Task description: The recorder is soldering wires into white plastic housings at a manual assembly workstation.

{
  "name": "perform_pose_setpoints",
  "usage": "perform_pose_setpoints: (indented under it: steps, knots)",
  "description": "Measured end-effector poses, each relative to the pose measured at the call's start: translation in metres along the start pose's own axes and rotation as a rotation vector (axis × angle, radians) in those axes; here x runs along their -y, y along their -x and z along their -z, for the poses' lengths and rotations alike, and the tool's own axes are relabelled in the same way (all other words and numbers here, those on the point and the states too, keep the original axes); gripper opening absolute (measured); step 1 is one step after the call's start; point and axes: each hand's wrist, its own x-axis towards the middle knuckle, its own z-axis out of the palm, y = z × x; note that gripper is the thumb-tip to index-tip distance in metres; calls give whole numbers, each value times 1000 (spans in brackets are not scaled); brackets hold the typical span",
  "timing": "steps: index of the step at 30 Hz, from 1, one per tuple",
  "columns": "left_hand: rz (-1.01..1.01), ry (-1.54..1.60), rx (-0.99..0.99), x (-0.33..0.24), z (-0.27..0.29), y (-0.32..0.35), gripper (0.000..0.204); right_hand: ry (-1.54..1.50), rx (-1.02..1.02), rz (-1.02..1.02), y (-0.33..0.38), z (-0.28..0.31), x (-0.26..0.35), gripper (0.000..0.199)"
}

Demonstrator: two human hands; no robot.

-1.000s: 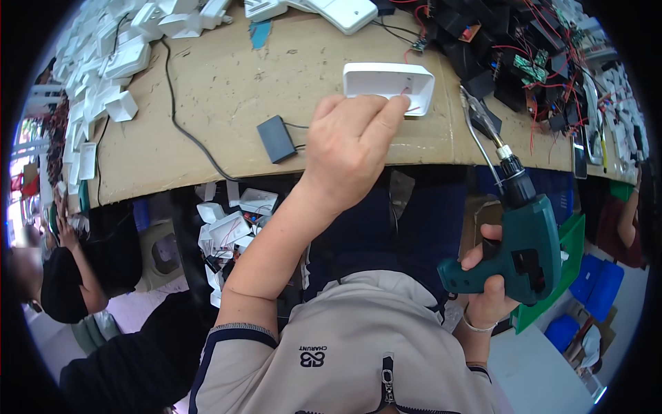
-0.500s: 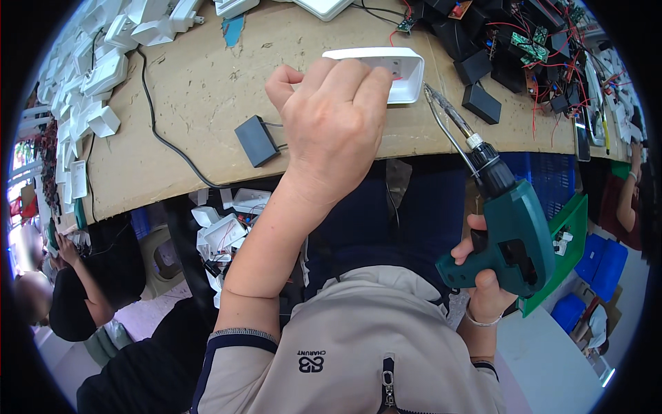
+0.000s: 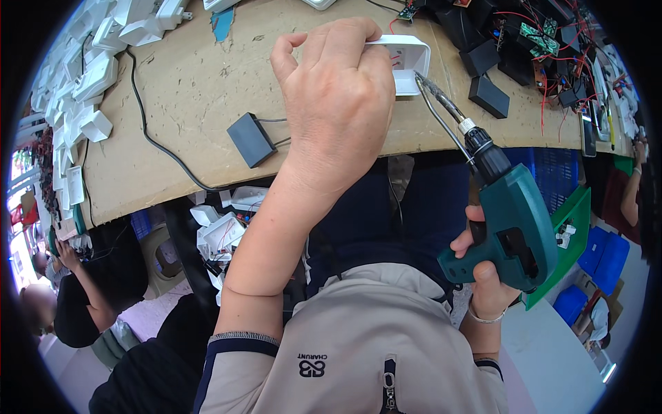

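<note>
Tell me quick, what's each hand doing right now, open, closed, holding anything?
Left hand: closed on the white plastic casing on the workbench.
Right hand: closed around the grip of the green soldering gun, tip at the casing.

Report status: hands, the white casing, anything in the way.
Left hand grips white casing on bench. Right hand holds green soldering gun, tip at casing. Nothing between.

An electronics assembly workshop: workbench (image 3: 193, 90) strewn with white housings (image 3: 89, 76) and wired boards (image 3: 545, 41).
</note>
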Motion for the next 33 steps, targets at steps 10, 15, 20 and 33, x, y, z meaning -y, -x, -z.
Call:
perform_pose_setpoints:
  steps: [10,15,20,33]
  knots:
    - [-11,-14,-29,1,-4,2,5,24,4,-4,-2,-2,1,72]
    - [-7,13,5,-6,5,-4,5,42,-25,-34,4,0,2,74]
    - [39,107,-6,-2,-4,3,4,34,-37,-49,6,-2,4,74]
    - [107,75,-31,-13,-4,3,7,29,-47,-53,5,-2,3,73]
